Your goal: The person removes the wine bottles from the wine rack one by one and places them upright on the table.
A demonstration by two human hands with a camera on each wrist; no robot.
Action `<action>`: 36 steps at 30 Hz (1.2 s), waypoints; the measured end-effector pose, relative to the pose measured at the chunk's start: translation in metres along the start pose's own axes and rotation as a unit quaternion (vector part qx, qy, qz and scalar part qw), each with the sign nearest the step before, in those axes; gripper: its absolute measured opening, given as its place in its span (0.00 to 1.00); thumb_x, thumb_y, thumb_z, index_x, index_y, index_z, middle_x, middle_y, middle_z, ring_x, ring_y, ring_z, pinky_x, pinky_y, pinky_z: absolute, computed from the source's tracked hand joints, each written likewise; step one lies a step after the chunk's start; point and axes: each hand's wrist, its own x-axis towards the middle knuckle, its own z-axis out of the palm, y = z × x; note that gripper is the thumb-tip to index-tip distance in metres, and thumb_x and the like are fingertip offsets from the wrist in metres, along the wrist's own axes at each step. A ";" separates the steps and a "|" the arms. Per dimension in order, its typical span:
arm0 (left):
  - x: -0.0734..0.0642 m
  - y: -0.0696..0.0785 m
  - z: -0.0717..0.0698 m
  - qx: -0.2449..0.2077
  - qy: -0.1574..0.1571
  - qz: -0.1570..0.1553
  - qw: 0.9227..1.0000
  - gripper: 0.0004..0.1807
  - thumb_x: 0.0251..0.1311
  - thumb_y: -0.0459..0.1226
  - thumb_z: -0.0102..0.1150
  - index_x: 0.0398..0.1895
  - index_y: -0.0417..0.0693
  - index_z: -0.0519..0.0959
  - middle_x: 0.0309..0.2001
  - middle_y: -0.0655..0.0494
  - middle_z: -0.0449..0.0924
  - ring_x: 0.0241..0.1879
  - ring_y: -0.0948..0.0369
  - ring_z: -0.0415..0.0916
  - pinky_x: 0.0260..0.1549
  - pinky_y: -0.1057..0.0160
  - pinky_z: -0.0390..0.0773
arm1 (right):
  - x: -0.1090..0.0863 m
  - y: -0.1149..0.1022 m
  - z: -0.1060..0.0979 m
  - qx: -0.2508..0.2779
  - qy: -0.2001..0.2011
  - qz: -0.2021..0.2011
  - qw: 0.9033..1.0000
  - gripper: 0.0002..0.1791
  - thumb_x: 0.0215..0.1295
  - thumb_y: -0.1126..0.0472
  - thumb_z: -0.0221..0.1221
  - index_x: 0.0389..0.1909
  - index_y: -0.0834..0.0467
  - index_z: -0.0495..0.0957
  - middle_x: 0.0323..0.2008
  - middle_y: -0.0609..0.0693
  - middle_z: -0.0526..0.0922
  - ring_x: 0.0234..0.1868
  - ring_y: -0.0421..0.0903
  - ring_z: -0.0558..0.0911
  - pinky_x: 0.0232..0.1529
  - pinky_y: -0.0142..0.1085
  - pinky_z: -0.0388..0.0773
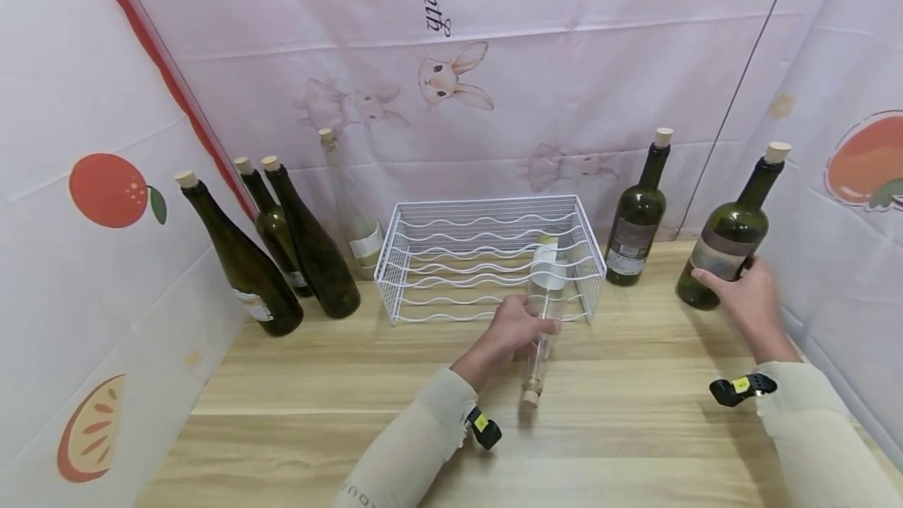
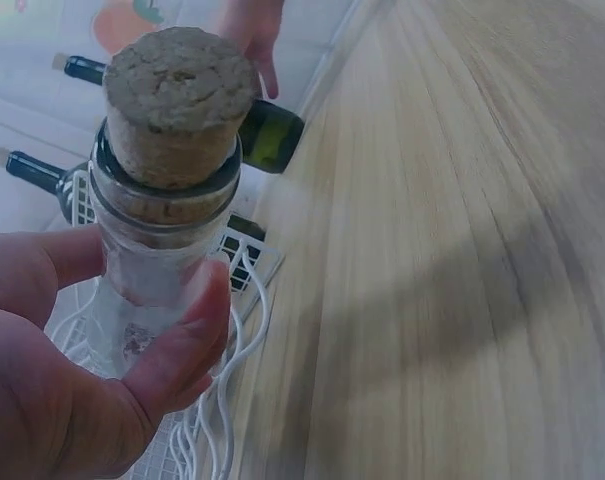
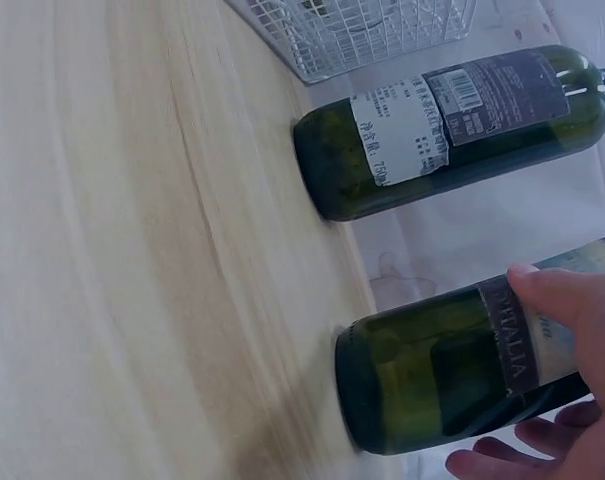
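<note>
My left hand (image 1: 509, 328) grips a clear glass bottle (image 1: 547, 282) by its neck and shoulder. The bottle lies with its labelled base inside a white wire wine rack (image 1: 591, 245) and its cork (image 2: 182, 105) pointing toward me. On the right, my right hand (image 1: 756, 306) holds an upright green wine bottle (image 1: 739, 219) round its label, thumb across the front. This bottle has a cork in its mouth and stands on the wooden table (image 1: 621, 414). In the right wrist view its base (image 3: 382, 385) is at the tabletop.
Beside the rack's right end stands another corked green bottle (image 1: 637, 214). To the left are several corked bottles: dark green ones (image 1: 247, 257) and a clear one (image 1: 361, 230) near the rack's corner. Printed cloth (image 1: 494, 139) hangs behind and at both sides.
</note>
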 end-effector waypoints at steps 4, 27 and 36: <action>-0.005 0.001 -0.006 -0.001 -0.012 0.006 1.000 0.28 0.51 0.32 0.76 0.56 0.36 0.78 0.40 0.50 0.84 0.30 0.56 0.80 0.23 0.60 0.85 | -0.001 -0.008 -0.006 0.001 0.020 0.013 1.000 0.52 0.67 0.43 0.65 0.76 0.75 0.54 0.71 0.79 0.65 0.70 0.75 0.68 0.69 0.69 0.65; -0.015 -0.011 -0.038 0.106 -0.051 0.037 0.992 0.51 0.49 0.30 0.77 0.78 0.37 0.62 0.67 0.35 0.77 0.39 0.55 0.84 0.29 0.63 0.86 | -0.025 -0.052 -0.015 0.007 0.141 -0.013 0.990 0.50 0.64 0.48 0.68 0.80 0.61 0.54 0.77 0.65 0.60 0.71 0.66 0.67 0.71 0.62 0.66; -0.020 -0.016 -0.051 0.120 -0.058 0.052 0.990 0.53 0.48 0.28 0.76 0.79 0.38 0.60 0.71 0.36 0.74 0.34 0.57 0.85 0.26 0.66 0.84 | -0.032 -0.067 -0.014 0.016 0.174 -0.061 0.983 0.46 0.64 0.50 0.69 0.78 0.60 0.60 0.75 0.62 0.64 0.70 0.62 0.70 0.69 0.50 0.69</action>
